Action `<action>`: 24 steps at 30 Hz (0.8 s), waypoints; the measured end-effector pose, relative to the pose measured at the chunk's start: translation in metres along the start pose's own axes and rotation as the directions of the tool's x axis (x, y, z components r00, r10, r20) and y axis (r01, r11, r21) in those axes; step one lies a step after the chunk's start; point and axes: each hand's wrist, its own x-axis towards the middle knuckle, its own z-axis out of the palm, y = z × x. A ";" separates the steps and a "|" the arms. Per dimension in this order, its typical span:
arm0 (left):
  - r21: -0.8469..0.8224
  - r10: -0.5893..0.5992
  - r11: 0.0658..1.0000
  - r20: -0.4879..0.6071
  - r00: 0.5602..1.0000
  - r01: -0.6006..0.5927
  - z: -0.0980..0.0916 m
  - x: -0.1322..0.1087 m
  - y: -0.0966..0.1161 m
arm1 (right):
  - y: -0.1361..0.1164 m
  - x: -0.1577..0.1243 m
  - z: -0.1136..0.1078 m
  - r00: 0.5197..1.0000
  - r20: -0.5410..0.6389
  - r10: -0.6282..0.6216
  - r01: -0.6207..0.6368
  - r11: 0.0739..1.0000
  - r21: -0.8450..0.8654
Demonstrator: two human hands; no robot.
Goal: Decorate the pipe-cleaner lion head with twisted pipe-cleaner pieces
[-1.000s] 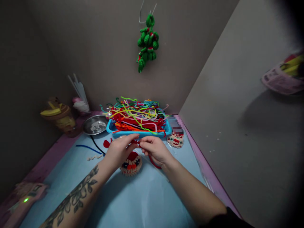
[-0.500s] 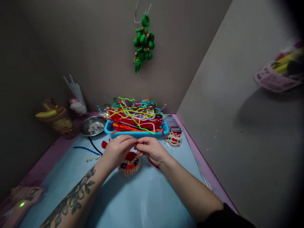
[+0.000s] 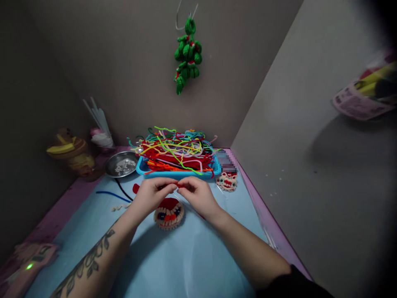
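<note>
Most of the small, red, fuzzy piece (image 3: 178, 185) is hidden by the fingers pinching it, so its shape cannot be made out; it sits just above the round red-and-cream pipe-cleaner face (image 3: 169, 215), whose upper left edge lies close to the left wrist. A trace of red shows under the right wrist, possibly a strand of the same material. A pixelated patch (image 3: 227, 161) covers something beside the blue plastic tray (image 3: 180, 175), touching the top of a smaller cream-and-red face (image 3: 227, 182). The pink basket (image 3: 356, 101) on the right wall is blurred and cut off by the frame.

The left hand (image 3: 151, 194) is loosely curled, its thumb and fingertips brought together at the red piece. The right hand (image 3: 200, 198) mirrors it, fingers bent, gripping the piece's other side above the blue-covered table (image 3: 192, 265).
</note>
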 end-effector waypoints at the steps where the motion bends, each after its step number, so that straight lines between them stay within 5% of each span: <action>1: -0.063 -0.077 0.995 0.021 0.997 0.078 0.000 0.000 0.001 | 0.000 -0.001 0.000 0.996 -0.017 -0.089 0.087 0.992 -0.089; 5: -0.310 -0.269 0.905 0.111 0.957 0.291 0.004 0.001 0.000 | 0.004 -0.007 -0.002 0.936 0.038 -0.351 0.344 0.882 -0.323; 11: -0.391 -0.273 0.872 0.113 0.955 0.295 0.009 0.000 0.003 | 0.009 -0.007 -0.004 0.922 0.125 -0.365 0.386 0.862 -0.330; 14: -0.289 -0.174 0.942 0.012 0.985 0.170 0.006 0.001 0.006 | 0.006 -0.004 -0.003 0.964 0.049 -0.260 0.265 0.945 -0.193; 17: -0.193 -0.092 0.979 -0.110 0.990 0.069 0.002 0.000 0.007 | 0.004 0.000 -0.002 1.000 0.010 -0.014 0.013 0.998 0.056; 20: -0.134 -0.044 0.991 -0.152 0.987 0.023 0.001 -0.002 0.008 | 0.004 0.004 -0.002 0.973 0.087 0.212 -0.229 0.911 0.345; 24: -0.065 0.038 0.997 -0.133 0.990 -0.047 0.003 -0.003 0.009 | 0.003 0.006 -0.003 0.914 0.198 0.354 -0.402 0.735 0.545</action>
